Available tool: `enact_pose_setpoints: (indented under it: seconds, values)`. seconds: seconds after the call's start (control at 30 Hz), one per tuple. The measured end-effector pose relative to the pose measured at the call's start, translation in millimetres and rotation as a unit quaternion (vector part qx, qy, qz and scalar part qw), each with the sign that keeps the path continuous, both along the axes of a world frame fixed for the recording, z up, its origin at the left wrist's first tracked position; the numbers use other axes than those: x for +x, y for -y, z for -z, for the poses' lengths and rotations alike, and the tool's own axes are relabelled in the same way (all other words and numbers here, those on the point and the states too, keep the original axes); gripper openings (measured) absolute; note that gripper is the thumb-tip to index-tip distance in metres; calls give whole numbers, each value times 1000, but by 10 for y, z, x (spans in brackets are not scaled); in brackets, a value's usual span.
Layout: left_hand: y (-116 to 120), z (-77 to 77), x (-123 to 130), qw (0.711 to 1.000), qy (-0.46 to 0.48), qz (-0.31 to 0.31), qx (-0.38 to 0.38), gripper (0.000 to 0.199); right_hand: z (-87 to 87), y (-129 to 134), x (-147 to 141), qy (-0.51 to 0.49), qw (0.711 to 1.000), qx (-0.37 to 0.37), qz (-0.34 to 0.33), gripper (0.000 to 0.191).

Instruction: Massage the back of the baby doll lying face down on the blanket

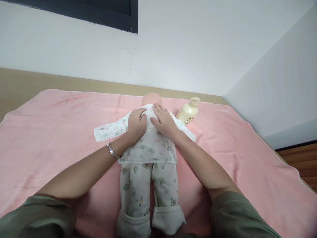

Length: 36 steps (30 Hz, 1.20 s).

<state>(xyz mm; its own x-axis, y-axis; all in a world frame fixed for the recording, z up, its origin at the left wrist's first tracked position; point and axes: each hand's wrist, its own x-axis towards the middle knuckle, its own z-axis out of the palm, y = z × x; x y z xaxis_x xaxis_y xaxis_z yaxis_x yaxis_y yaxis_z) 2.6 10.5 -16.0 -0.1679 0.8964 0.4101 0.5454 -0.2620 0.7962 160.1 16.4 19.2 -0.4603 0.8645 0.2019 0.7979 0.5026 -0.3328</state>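
A baby doll [152, 98] lies stretched out with its bald head at the far end. It has a white long-sleeved top [150, 150] and matching trousers [138, 188], both printed with small green animals. My left hand [136, 124] rests on the top at the doll's left-side shoulder as I see it, fingers extended and pointing away from me. Across from it, my right hand [164, 122] lies flat on the other shoulder, its fingers near the neckline and thumb pointing inward. Neither hand grips anything. The doll's face does not show.
A cream pump bottle [187, 112] leans at a tilt beside the right sleeve. Under everything spreads a pink blanket [74, 132] over a light wooden surface [22, 79]. A white wall [178, 49] with a dark frame [99, 15] rises behind. Brown wood shows at the right edge.
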Motion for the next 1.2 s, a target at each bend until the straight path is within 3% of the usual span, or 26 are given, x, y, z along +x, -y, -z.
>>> enact_pose_setpoints:
  seconds: [0.1, 0.2, 0.33, 0.47, 0.63, 0.73, 0.9, 1.0, 1.2]
  values:
    - [0, 10, 8, 1000, -7, 5, 7, 42, 8, -3, 18, 0, 999, 8, 32, 65]
    - [10, 9, 11, 999, -41, 9, 16, 42, 68, 227, -88, 10, 997, 59, 57, 60]
    - [4, -28, -9, 997, -69, 21, 15, 40, 124, 466, -228, 6, 992, 123, 2, 56]
    - [45, -68, 10, 992, -122, 36, 5, 38, 69, 231, -152, -10, 999, 45, -23, 57]
    - [295, -66, 177, 985, -158, 42, 49, 54, 13, -58, -14, -27, 999, -4, 36, 61]
    - [339, -85, 203, 992, -110, 53, 36, 55, 58, 117, -71, -15, 997, 46, 53, 57]
    - [67, -105, 15, 998, -49, 25, -23, 48, 126, 494, -217, 7, 991, 130, -19, 53]
    - [6, -82, -31, 995, -89, 27, -22, 45, 118, 391, -214, -5, 997, 79, -18, 56]
    - [263, -82, 102, 965, -248, 48, 63, 47, 61, -39, -70, -43, 994, 7, 95, 57]
